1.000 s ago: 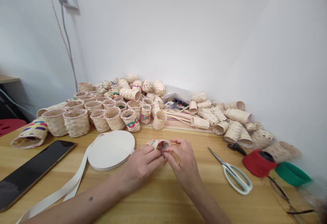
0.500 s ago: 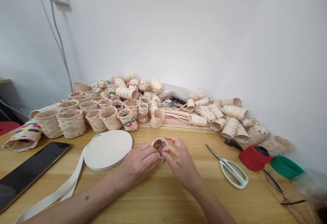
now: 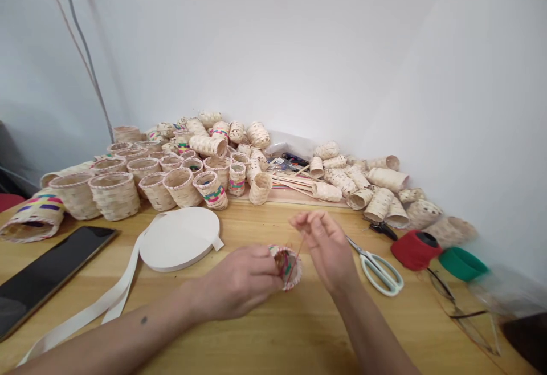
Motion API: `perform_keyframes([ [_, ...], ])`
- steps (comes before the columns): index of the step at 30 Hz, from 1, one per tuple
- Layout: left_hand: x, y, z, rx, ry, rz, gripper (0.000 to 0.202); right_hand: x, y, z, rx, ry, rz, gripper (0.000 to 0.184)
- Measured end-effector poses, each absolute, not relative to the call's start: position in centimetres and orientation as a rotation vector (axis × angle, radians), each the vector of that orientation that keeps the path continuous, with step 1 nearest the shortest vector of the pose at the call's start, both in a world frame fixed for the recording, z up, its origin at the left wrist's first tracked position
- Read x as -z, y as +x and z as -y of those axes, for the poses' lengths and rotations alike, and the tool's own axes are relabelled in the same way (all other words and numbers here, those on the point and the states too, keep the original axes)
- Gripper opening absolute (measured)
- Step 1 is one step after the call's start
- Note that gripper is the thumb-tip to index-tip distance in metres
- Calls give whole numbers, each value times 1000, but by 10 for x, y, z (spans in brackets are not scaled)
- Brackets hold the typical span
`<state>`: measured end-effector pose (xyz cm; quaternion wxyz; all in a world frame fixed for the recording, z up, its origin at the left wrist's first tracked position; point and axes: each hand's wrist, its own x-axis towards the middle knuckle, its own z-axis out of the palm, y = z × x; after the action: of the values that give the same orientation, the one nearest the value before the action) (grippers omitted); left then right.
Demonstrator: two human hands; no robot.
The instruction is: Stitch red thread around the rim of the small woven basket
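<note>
A small woven basket lies with its mouth turned toward me, its rim bound in white with red and some coloured strips inside. My left hand is closed on the basket's left side. Up and to the right, my right hand pinches a thin red thread that runs down to the basket's rim. Whether a needle is between those fingertips is too small to make out.
Many woven baskets stand at the back left, and more lie in a pile at the right. A white tape roll, a phone, scissors, a red thread spool, a green ring and glasses lie around.
My right hand has lifted away from the basket's rim, up and to the right, drawing the red thread out. The basket and my left hand have shifted slightly right and nearer.
</note>
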<state>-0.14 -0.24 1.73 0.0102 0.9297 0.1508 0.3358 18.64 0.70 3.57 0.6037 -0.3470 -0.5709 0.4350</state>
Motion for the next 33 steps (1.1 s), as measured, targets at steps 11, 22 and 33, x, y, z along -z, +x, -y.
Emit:
perform_keyframes([
  [11, -24, -20, -15, -708, 1727, -445, 32, -27, 245, -46, -1050, -1027, 1043, 39],
  [22, -15, -25, -21, -755, 1606, -481, 32, -31, 209, -15, -1406, -1083, 1824, 27],
  [33, -9, -25, -24, -692, 1557, -515, 29, -19, 189, -14, -1110, -1182, 1796, 21],
])
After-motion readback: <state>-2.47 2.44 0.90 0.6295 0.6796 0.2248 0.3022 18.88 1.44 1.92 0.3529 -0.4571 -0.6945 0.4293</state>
